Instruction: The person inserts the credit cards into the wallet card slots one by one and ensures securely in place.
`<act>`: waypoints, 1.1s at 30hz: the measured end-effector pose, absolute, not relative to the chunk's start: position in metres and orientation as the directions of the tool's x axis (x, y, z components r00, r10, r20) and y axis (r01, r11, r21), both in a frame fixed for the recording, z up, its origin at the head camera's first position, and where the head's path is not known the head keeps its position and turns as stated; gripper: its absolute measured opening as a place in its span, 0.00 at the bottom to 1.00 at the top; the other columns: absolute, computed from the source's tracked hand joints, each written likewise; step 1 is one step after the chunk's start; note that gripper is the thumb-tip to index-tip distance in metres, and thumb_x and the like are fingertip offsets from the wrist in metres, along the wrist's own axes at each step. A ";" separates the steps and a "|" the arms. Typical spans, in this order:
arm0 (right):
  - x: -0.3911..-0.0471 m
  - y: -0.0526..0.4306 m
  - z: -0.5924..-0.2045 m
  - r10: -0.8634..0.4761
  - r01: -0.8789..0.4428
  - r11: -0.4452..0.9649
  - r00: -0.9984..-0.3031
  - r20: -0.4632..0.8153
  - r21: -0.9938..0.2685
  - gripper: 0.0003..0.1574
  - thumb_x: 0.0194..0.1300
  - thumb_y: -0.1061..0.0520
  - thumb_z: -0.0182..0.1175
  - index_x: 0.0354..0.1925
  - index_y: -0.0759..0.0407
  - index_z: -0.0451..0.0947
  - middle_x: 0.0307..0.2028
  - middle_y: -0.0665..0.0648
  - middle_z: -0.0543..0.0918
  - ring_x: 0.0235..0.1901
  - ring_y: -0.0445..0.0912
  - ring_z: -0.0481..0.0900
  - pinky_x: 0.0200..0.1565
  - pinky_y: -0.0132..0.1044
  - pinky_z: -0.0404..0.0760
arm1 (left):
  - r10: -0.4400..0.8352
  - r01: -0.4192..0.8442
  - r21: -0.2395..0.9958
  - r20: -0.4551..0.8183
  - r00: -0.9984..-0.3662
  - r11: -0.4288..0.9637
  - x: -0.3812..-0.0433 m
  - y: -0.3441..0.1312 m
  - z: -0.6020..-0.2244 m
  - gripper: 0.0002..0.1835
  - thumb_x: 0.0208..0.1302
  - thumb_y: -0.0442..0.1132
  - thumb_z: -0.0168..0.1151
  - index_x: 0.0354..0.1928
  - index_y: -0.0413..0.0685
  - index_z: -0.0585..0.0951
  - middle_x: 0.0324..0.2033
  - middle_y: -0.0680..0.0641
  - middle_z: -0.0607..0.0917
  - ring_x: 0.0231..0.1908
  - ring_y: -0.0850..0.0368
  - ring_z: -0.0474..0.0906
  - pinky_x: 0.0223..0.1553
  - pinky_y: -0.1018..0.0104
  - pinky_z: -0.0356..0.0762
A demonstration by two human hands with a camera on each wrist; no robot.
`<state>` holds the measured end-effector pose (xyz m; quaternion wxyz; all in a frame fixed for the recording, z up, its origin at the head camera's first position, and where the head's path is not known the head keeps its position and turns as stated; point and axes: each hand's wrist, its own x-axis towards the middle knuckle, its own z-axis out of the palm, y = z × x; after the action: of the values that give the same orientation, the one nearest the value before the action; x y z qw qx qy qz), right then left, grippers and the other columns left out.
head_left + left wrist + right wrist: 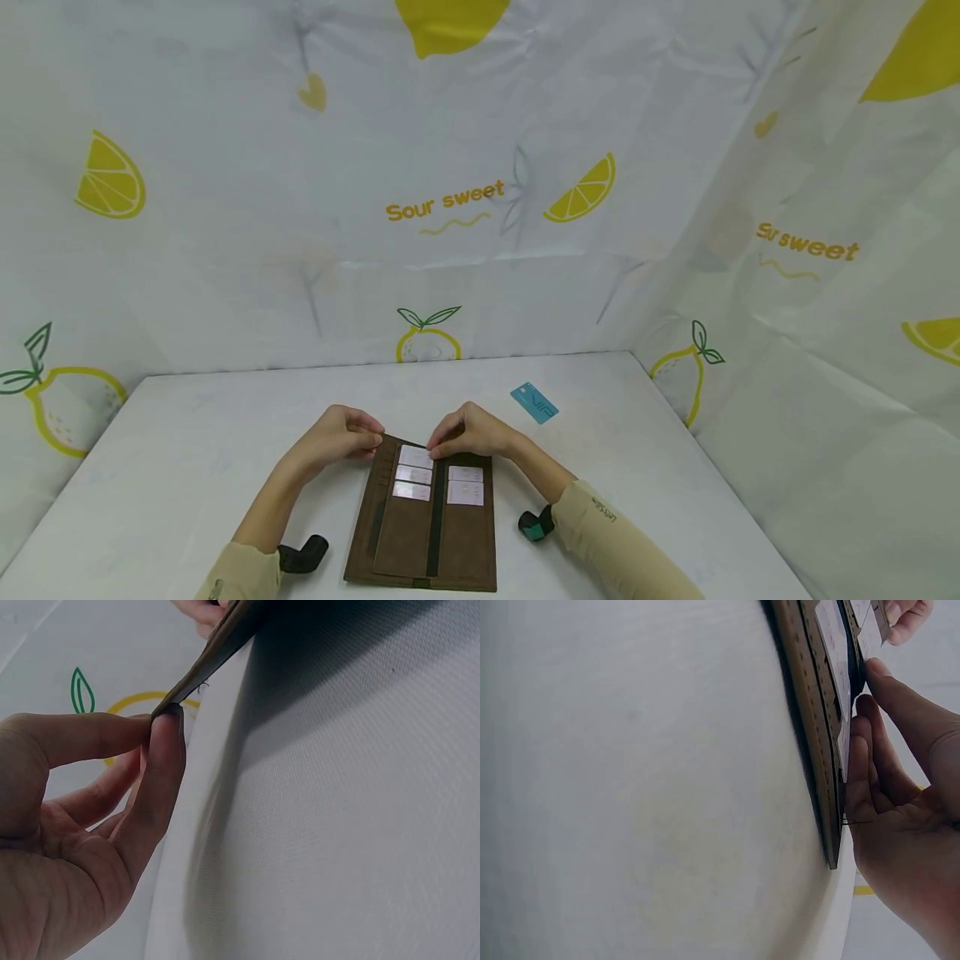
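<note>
A brown wallet (405,537) lies spread on the white table, long side toward me. Pale cards (465,492) sit in slots on both its halves, and a dark band runs down the middle. My left hand (341,435) pinches the wallet's far left corner between thumb and fingers; the left wrist view shows that edge raised off the table. At the wallet's far edge, my right hand (476,433) pinches near the middle, beside the topmost white card (415,456). Whether its fingertips also hold that card is hard to see.
A blue card (534,402) marked VIP lies on the table (637,450) beyond the right hand. Black wrist devices (303,554) hang at both forearms. Lemon-print cloth (300,208) rises behind the table and along its right side.
</note>
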<state>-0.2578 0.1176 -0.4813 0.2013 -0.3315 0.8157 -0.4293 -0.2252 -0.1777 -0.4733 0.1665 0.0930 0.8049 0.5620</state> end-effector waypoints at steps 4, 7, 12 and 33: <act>-0.258 0.117 -0.481 -0.715 -0.374 0.413 -0.698 -0.041 -0.831 0.08 0.70 0.63 0.72 0.46 0.65 0.92 0.45 0.65 0.94 0.39 0.32 0.86 0.48 0.25 0.85 | 0.340 -0.041 0.936 -0.168 -0.925 0.350 -0.226 -0.178 -0.474 0.11 0.72 0.31 0.68 0.50 0.29 0.85 0.36 0.45 0.90 0.33 0.59 0.87 0.39 0.66 0.90; -0.257 0.116 -0.481 -0.708 -0.373 0.423 -0.705 -0.044 -0.825 0.08 0.70 0.62 0.73 0.46 0.64 0.92 0.45 0.64 0.94 0.39 0.32 0.86 0.48 0.24 0.85 | 0.344 -0.040 0.936 -0.168 -0.924 0.350 -0.226 -0.178 -0.474 0.11 0.72 0.31 0.68 0.50 0.29 0.85 0.36 0.45 0.90 0.33 0.59 0.87 0.38 0.67 0.90; -0.257 0.117 -0.482 -0.700 -0.375 0.427 -0.713 -0.039 -0.823 0.08 0.71 0.61 0.73 0.46 0.63 0.93 0.45 0.62 0.95 0.39 0.31 0.86 0.48 0.25 0.86 | 0.347 -0.035 0.934 -0.167 -0.923 0.356 -0.227 -0.178 -0.475 0.12 0.71 0.32 0.69 0.50 0.30 0.85 0.36 0.45 0.90 0.34 0.59 0.87 0.38 0.67 0.91; -0.269 0.141 -0.475 -0.605 -0.372 0.450 -0.796 0.028 -0.812 0.12 0.71 0.60 0.73 0.51 0.62 0.92 0.51 0.62 0.94 0.44 0.36 0.86 0.48 0.25 0.84 | 0.367 -0.009 0.927 -0.157 -0.917 0.374 -0.228 -0.179 -0.474 0.11 0.72 0.33 0.68 0.51 0.31 0.85 0.36 0.46 0.89 0.34 0.58 0.87 0.39 0.66 0.91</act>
<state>-0.2691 0.1410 -0.4755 0.1338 -0.2904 0.8410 -0.4364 -0.2282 -0.1785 -0.4744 0.1714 0.1103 0.8110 0.5485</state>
